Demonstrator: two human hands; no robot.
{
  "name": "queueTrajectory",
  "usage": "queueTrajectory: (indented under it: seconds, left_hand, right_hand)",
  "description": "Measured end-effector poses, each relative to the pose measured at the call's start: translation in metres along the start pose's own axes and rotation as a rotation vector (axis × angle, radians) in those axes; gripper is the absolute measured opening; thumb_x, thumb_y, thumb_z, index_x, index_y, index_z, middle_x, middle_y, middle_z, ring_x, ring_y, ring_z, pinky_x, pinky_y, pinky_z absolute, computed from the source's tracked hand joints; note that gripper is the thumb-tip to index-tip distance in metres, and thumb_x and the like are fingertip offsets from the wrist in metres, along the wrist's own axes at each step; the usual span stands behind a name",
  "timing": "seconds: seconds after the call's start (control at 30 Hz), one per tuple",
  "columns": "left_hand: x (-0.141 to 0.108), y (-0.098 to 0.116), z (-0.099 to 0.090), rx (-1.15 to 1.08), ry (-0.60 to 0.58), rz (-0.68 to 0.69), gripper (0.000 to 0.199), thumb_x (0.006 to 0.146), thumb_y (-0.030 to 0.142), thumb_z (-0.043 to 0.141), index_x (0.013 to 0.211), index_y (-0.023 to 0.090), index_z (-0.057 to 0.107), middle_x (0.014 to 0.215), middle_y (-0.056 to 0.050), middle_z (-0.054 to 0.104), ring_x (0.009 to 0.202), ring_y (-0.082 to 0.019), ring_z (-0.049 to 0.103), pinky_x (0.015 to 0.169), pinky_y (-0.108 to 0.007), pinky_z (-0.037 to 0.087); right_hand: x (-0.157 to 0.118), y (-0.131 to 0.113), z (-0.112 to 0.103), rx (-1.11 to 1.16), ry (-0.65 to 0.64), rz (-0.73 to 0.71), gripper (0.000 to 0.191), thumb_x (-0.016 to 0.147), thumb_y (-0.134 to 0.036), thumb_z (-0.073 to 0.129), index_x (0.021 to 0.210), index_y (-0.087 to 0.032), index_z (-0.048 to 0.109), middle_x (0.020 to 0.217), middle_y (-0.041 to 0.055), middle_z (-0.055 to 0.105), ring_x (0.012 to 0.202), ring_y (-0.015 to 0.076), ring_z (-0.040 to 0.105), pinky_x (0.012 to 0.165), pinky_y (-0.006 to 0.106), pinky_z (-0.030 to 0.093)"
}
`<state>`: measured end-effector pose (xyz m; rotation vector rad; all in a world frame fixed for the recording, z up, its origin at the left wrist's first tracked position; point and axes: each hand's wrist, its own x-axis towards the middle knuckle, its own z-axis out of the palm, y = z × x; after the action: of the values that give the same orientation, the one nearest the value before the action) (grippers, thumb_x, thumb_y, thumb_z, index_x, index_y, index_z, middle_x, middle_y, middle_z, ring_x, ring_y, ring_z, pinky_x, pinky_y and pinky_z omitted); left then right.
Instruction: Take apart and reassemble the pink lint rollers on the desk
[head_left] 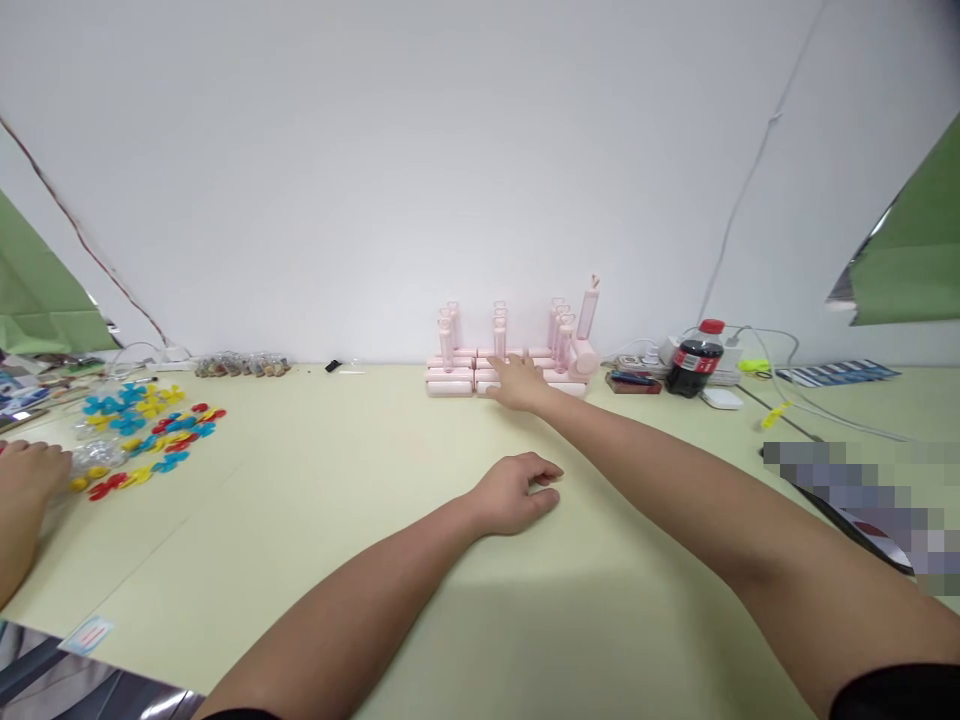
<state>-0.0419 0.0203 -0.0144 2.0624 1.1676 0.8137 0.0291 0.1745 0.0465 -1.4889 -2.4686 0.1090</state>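
While the right hand (517, 383) reaches to the centre of the frame with its fingers spread, it covers part of the lying pink cylinders (450, 389), which are stacked in rows against the wall (480, 150); whether the fingertips touch them I cannot tell. On top of these rows, just above and to either side of that hand, stand slim upright pink tubes (500, 338) with looped tops, in three groups. At the right end of the stack a taller pink tube (589, 314) tilts slightly to the right, above a round pink end (582, 360) that faces the camera. The left hand (514, 495) is below the centre of the frame, at the pale green table (300, 480), its fingers loosely curled and the thumb apart from them, with nothing visible in the gap. Right of centre, a dark red box (634, 385) lies near a cola bottle (695, 362) with a red cap, and a flat white block (721, 398) sits just beside the bottle. At the left of the frame, blue, yellow and red plastic pieces (180, 435) lie scattered; another person's hand (34, 470) is near them at the left edge, its grip unclear. Clear bags of small stones (241, 365) lie above the pieces, along the wall.
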Motion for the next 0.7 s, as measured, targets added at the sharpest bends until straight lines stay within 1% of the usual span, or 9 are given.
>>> queueTrajectory:
  seconds: [0.07,0.17,0.27,0.37,0.43,0.5,0.57,0.63,0.7]
  left_hand:
    - [0.000,0.000,0.000,-0.005,0.004,0.010,0.036,0.081,0.028,0.057,0.114,0.017,0.064,0.113,-0.009,0.065,0.099,-0.019,0.064,0.088,-0.031,0.050]
    - [0.000,0.000,0.001,-0.037,0.023,0.008,0.034,0.081,0.027,0.057,0.112,0.016,0.065,0.111,-0.009,0.066,0.095,-0.019,0.064,0.086,-0.031,0.050]
    - [0.003,-0.001,0.001,-0.100,0.081,-0.056,0.031,0.081,0.026,0.057,0.108,0.016,0.067,0.106,-0.008,0.068,0.090,-0.018,0.064,0.083,-0.030,0.051]
    - [0.008,-0.004,-0.003,-0.158,0.234,-0.192,0.026,0.082,0.025,0.056,0.103,0.015,0.068,0.094,-0.007,0.071,0.085,-0.019,0.064,0.080,-0.032,0.052]
    - [0.012,-0.006,-0.007,-0.189,0.345,-0.293,0.027,0.084,0.028,0.055,0.103,0.013,0.067,0.092,-0.008,0.071,0.083,-0.020,0.065,0.079,-0.034,0.052]
    - [0.015,-0.007,-0.010,-0.241,0.392,-0.353,0.037,0.084,0.037,0.057,0.111,0.012,0.063,0.098,-0.010,0.071,0.082,-0.022,0.065,0.077,-0.036,0.052]
    - [0.014,-0.006,-0.012,-0.309,0.375,-0.288,0.050,0.083,0.045,0.060,0.121,0.012,0.057,0.108,-0.013,0.069,0.089,-0.024,0.065,0.079,-0.037,0.051]
    - [0.011,-0.002,-0.012,-0.357,0.319,-0.118,0.055,0.082,0.048,0.062,0.126,0.016,0.055,0.119,-0.012,0.066,0.102,-0.026,0.063,0.086,-0.038,0.050]
    - [0.007,0.004,-0.010,-0.368,0.235,0.017,0.054,0.083,0.047,0.061,0.128,0.018,0.054,0.125,-0.011,0.063,0.110,-0.026,0.060,0.089,-0.037,0.048]
  right_hand:
    - [0.004,0.000,0.003,0.002,-0.015,0.015,0.067,0.083,-0.037,0.051,0.146,-0.021,0.035,0.141,0.0198,0.043,0.130,0.0433,0.035,0.098,0.058,0.031]
    - [0.003,0.001,0.000,0.026,-0.010,-0.004,0.063,0.084,-0.030,0.047,0.145,-0.018,0.036,0.138,0.0203,0.046,0.128,0.0398,0.040,0.096,0.054,0.036]
    - [-0.007,0.000,-0.010,0.063,0.026,-0.042,0.060,0.086,-0.026,0.045,0.144,-0.016,0.038,0.135,0.0209,0.049,0.125,0.0369,0.044,0.097,0.049,0.038]
    - [-0.030,0.001,-0.023,0.112,0.073,-0.081,0.058,0.088,-0.026,0.044,0.145,-0.015,0.038,0.138,0.0184,0.048,0.128,0.0320,0.043,0.103,0.043,0.036]
    - [-0.054,0.003,-0.032,0.177,0.113,-0.098,0.057,0.090,-0.030,0.042,0.146,-0.017,0.038,0.142,0.0143,0.044,0.131,0.0284,0.041,0.107,0.040,0.034]
    - [-0.084,0.006,-0.037,0.453,0.183,-0.110,0.056,0.089,-0.032,0.047,0.144,-0.024,0.042,0.141,0.0095,0.047,0.130,0.0280,0.042,0.107,0.042,0.036]
    - [-0.119,0.010,-0.038,0.701,0.194,-0.108,0.060,0.086,-0.033,0.053,0.144,-0.030,0.042,0.141,0.0061,0.047,0.125,0.0282,0.047,0.097,0.043,0.047]
    - [-0.154,0.015,-0.034,0.884,0.174,-0.080,0.065,0.083,-0.035,0.059,0.145,-0.036,0.038,0.144,0.0040,0.042,0.124,0.0283,0.048,0.090,0.041,0.052]
    - [-0.183,0.021,-0.027,0.960,0.162,-0.086,0.068,0.082,-0.035,0.062,0.145,-0.041,0.036,0.145,0.0023,0.041,0.128,0.0273,0.045,0.097,0.044,0.048]
